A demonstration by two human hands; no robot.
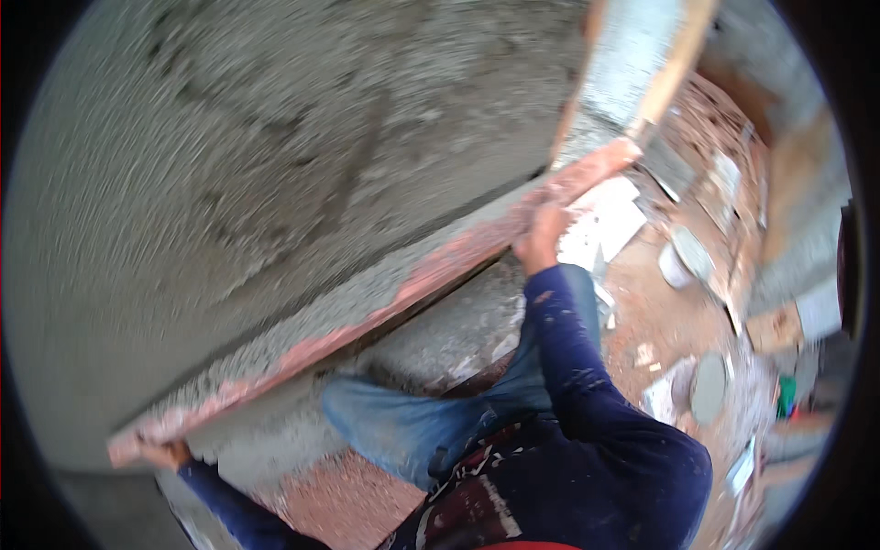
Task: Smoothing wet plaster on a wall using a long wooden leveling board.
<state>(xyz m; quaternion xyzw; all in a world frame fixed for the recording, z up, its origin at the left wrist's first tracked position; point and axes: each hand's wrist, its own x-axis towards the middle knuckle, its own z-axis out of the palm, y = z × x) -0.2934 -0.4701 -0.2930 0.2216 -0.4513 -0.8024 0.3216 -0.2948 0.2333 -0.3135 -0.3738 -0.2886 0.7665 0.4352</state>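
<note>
A long reddish board (367, 319) crusted with grey mortar lies diagonally against a wet plastered wall (229, 156), whose upper area is rough and left area smoother. My left hand (165, 451) grips the board near its lower left end, and my right hand (543, 234) grips it toward the upper right end. Both sets of fingers are partly hidden and slightly blurred. Below the board runs a grey concrete ledge (422, 344), with my jeans-clad knee against it.
An upright mortar-caked plank (623, 55) stands beyond the board's right end. On the dusty floor at right are white broken pieces (596, 229), two buckets (687, 257) (709, 390) of grey material and scattered debris. Another wall (788, 220) rises at the far right.
</note>
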